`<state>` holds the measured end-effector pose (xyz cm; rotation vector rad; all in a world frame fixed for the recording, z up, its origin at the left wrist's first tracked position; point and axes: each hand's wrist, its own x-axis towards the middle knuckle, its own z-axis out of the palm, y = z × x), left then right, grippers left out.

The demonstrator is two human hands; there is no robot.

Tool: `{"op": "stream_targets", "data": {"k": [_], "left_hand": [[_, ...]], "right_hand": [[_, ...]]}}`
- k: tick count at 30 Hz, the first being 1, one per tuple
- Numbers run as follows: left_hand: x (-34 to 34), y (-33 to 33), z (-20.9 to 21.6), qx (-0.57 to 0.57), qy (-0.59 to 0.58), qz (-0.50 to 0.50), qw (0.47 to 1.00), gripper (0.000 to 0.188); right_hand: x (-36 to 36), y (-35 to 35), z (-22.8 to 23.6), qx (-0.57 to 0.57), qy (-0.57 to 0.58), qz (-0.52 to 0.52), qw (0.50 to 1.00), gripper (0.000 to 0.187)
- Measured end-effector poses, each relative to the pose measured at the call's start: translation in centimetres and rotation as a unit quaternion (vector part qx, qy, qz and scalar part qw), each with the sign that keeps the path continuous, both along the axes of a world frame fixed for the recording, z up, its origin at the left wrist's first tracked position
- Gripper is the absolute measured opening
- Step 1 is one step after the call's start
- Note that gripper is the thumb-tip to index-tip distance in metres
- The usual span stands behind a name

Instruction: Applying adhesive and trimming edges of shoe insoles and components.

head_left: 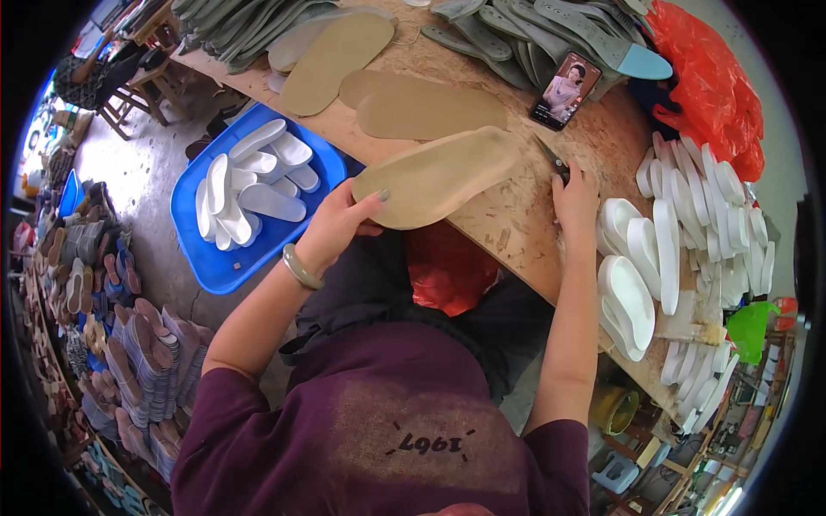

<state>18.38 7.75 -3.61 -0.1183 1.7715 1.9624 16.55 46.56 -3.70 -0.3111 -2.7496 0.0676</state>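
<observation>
My left hand (pixel 360 215) grips the heel end of a tan insole (pixel 439 179), its thumb on top. The insole is tilted over the table's near edge, its wide end reaching to the right. On the tabletop, my right hand (pixel 575 193) has its fingers closed on a dark pointed metal tool (pixel 552 156), which looks like scissors; its tip points away and to the left. Beyond the held insole lie more tan insoles (pixel 439 107), partly overlapping, and another tan insole (pixel 335 64) farther back.
A blue basin (pixel 198 262) of white soles (pixel 274 202) stands left of the table (pixel 508 236). White soles (pixel 628 301) crowd the right edge. A phone (pixel 565 90) leans against grey-green soles (pixel 516 39) at the back, near a red plastic bag (pixel 710 95). Stacked footwear (pixel 142 353) fills the left side.
</observation>
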Motion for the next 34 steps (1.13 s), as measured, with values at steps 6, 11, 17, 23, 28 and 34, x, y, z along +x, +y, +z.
{"op": "stream_targets", "data": {"k": [6, 11, 17, 23, 28, 34], "left_hand": [[0.6, -0.4, -2.3, 0.093, 0.021, 0.026, 0.995, 0.037], [0.7, -2.6, -1.7, 0.096, 0.063, -0.007, 0.993, 0.037], [-0.3, -2.6, -0.2, 0.056, 0.115, -0.102, 0.987, 0.041], [0.0, -2.8, -1.7, 0.225, -0.029, -0.203, 0.953, 0.043], [0.5, 2.0, -7.1, -0.133, 0.017, -0.397, 0.908, 0.034], [-1.1, 9.3, -16.7, -0.28, 0.233, -0.507, 0.781, 0.036]], "right_hand": [[2.2, -0.6, 0.2, -0.16, 0.028, 0.088, 0.983, 0.049], [4.6, -6.2, 4.6, -0.599, -0.108, 0.141, 0.78, 0.061], [8.9, -5.1, 4.8, -0.664, -0.113, 0.178, 0.717, 0.065], [14.3, -3.0, 2.0, -0.826, -0.028, 0.054, 0.56, 0.061], [21.5, -0.2, -0.4, -0.792, -0.161, 0.012, 0.589, 0.051], [26.2, -0.5, -6.5, -0.814, -0.187, -0.149, 0.53, 0.053]]}}
